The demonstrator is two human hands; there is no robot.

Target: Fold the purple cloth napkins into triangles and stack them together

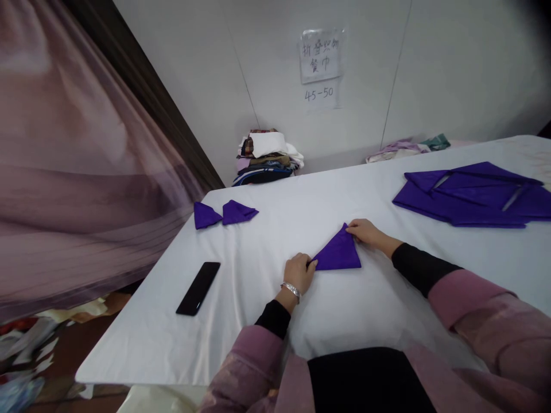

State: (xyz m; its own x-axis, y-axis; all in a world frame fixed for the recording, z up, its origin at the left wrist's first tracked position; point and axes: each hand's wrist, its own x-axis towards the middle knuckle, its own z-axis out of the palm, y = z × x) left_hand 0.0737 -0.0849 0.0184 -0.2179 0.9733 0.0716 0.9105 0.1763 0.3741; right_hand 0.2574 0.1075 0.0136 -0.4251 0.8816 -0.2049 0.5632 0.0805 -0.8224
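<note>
cloth (339,252) is pinched by left hand (300,273) and right hand (364,232) at two corners. phone (198,288) lies left of both.

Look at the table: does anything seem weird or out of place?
Maybe the black phone, lying aslant at left on the white table: it doesn't match the purple cloths. I see no spills.

On the table (150,344), the held cloth (339,252) lies between the phone (198,288) at left and other cloths (469,198) at right.
</note>
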